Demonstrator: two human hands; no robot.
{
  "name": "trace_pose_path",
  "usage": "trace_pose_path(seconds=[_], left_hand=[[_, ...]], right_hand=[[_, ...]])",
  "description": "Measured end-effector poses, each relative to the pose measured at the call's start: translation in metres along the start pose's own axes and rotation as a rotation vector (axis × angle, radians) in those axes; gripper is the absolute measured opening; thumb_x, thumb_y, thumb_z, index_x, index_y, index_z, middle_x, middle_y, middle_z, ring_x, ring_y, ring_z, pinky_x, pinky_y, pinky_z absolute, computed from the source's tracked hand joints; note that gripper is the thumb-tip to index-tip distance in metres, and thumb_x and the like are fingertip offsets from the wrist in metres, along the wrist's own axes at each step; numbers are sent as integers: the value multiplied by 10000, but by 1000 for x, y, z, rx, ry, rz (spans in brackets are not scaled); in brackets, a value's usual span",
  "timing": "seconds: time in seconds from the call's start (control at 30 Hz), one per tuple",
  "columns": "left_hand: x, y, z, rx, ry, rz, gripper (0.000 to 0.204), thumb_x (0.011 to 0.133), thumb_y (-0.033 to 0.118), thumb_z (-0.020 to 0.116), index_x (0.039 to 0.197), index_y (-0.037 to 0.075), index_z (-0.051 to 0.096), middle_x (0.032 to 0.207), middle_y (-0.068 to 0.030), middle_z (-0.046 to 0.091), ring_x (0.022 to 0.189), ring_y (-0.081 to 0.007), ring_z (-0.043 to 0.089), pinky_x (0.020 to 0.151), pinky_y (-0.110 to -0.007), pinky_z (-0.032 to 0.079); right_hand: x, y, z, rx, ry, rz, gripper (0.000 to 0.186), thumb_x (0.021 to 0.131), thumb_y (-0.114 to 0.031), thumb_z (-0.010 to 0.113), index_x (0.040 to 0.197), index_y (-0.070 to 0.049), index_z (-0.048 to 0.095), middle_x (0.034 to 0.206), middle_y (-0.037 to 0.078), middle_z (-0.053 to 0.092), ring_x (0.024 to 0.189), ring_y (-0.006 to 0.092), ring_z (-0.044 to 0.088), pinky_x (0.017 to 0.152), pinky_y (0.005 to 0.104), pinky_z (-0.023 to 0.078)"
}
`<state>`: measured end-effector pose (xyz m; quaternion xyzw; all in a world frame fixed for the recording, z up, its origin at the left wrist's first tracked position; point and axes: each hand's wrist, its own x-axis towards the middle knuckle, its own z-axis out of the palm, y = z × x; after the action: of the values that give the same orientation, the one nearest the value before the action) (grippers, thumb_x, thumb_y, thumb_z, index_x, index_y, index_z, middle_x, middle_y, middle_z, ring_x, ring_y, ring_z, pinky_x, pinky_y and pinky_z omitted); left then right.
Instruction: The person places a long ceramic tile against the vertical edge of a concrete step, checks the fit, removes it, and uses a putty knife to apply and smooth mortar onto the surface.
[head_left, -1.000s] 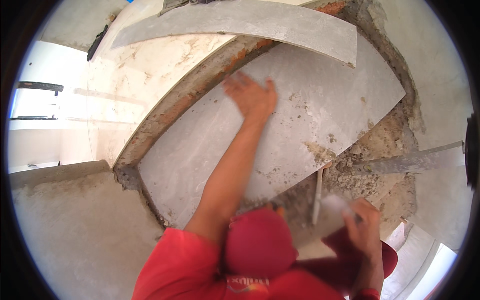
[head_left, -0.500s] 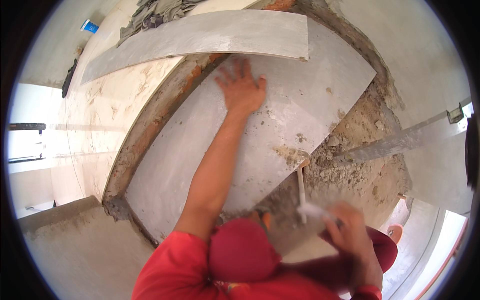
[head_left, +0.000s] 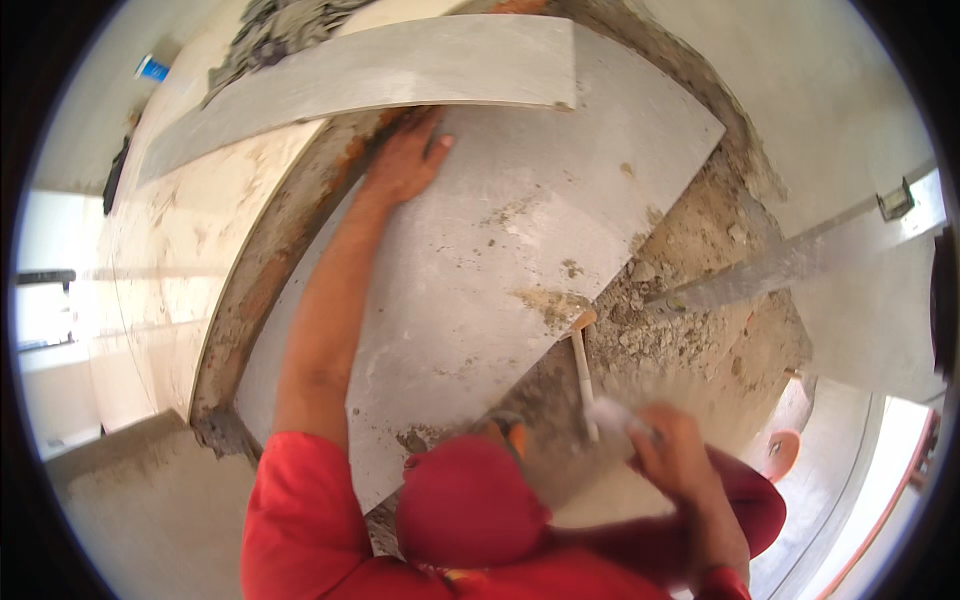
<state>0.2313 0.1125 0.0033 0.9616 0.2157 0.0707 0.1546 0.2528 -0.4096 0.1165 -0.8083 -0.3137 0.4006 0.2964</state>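
Broad, flat grey slab [head_left: 480,250], smooth and dirt-flecked, central. Left hand [head_left: 405,165], eleven o'clock — unclenched, fingers extended at the slab's edge. Right hand [head_left: 672,455], four o'clock — closed around a blurred whitish implement [head_left: 615,415], near a tan-headed, pale-handled tool [head_left: 581,365].

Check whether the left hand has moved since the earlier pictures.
Yes: judged against the rough brick edge, the left hand has shifted leftward over the large grey slab, closer to that edge.
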Motion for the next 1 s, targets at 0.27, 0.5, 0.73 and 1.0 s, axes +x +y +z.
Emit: trace_pose_path(seconds=[0.27, 0.5, 0.73, 1.0], left_hand=[[66, 26, 17, 108, -208, 17, 779, 1076, 563, 416, 1647, 45, 297, 1702, -234, 279, 1588, -381, 236, 1306, -477, 177], [164, 60, 43, 330, 20, 272, 710, 1096, 541, 384, 1655, 107, 318, 1732, -165, 251, 1607, -346, 205, 1317, -462, 157], [239, 73, 72, 155, 57, 227, 752, 1090, 571, 370, 1666, 96, 285, 1735, -161, 243, 1606, -350, 205, 1316, -454, 163], [292, 107, 92, -44, 244, 46, 737, 989, 471, 546, 1541, -12, 472, 1680, -245, 324, 1511, -389, 390, 1247, -478, 313]], right_hand=[[-2, 15, -18, 6, 21, -38, 145, 925, -83, 707, 1053, -17, 730, 882, 166, 665, 842, 377, 681, 745, 444, 549], [-14, 30, -21, 86, 106, -19, 93, 931, -90, 705, 1010, -41, 711, 876, 158, 648, 806, 385, 674, 701, 456, 555], [-19, 43, -34, 86, 90, 74, 124, 925, -74, 716, 1040, -38, 743, 858, 149, 655, 760, 360, 675, 679, 436, 560], [-17, 63, -38, 140, 76, 88, 109, 908, -61, 736, 1011, -25, 749, 848, 149, 669, 770, 346, 689, 676, 421, 564]])
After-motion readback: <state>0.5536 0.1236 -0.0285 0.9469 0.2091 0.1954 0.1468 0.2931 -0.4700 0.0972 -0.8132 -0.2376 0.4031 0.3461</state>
